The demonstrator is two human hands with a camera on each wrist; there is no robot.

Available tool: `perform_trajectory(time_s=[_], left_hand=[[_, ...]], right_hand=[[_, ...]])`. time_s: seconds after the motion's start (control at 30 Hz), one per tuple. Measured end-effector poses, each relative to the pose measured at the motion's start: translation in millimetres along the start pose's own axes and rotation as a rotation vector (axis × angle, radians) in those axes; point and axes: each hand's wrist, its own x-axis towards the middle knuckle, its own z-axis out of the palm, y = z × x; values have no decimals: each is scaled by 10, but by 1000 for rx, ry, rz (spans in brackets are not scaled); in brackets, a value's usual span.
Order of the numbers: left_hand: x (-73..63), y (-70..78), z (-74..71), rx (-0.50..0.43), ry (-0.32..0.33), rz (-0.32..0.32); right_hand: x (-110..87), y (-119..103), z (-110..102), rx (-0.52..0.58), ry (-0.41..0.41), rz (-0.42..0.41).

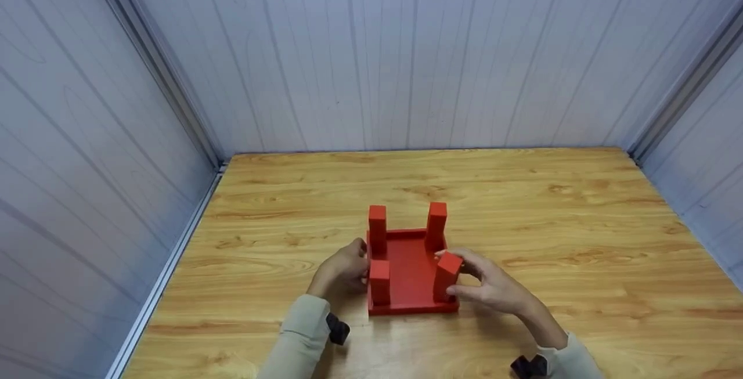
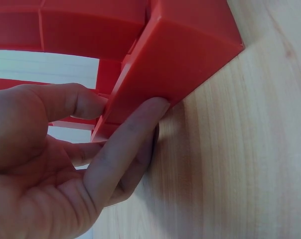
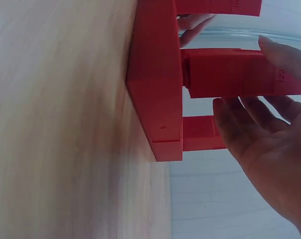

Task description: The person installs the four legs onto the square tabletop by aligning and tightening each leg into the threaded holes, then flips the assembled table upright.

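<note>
A shallow red tray [image 1: 412,269] lies on the table, with a red square post standing at each corner. My left hand [image 1: 348,263] is at the tray's left side. In the left wrist view its thumb and fingers [image 2: 133,134] pinch the tray's rim and outer wall [image 2: 175,59]. My right hand [image 1: 490,286] holds the near right post [image 1: 447,277] between thumb and fingers. That post tilts a little in the head view, and the right wrist view shows its foot at the tray's corner [image 3: 158,84]. The near left post [image 1: 380,281] stands upright.
The far left post [image 1: 377,225] and far right post [image 1: 436,225] rise from the tray's back corners. The wood-grain table [image 1: 278,205] meets a pale back wall [image 1: 371,60], with panels at both sides. Dark wrist devices [image 1: 338,329] sit at both sleeves.
</note>
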Motion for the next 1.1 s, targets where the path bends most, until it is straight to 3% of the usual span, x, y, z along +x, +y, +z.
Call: perform_trajectory(time_s=[0.13, 0.3, 0.53, 0.77, 1.0, 1.1], left_hand=[[6, -7, 11, 6, 19, -9], [-3, -8, 32, -68, 24, -18], [-5, 3, 18, -110, 0, -21], [-5, 5, -14, 95, 18, 20], [-7, 10, 4, 20, 4, -11], [-3, 14, 11, 0, 9, -27]], right_hand=[[2, -25, -26, 118, -22, -5], [-7, -32, -18, 142, 8, 29], [17, -32, 24, 81, 78, 28], [70, -46, 94, -25, 135, 7], [107, -309, 142, -88, 183, 43], [105, -319, 146, -99, 184, 46]])
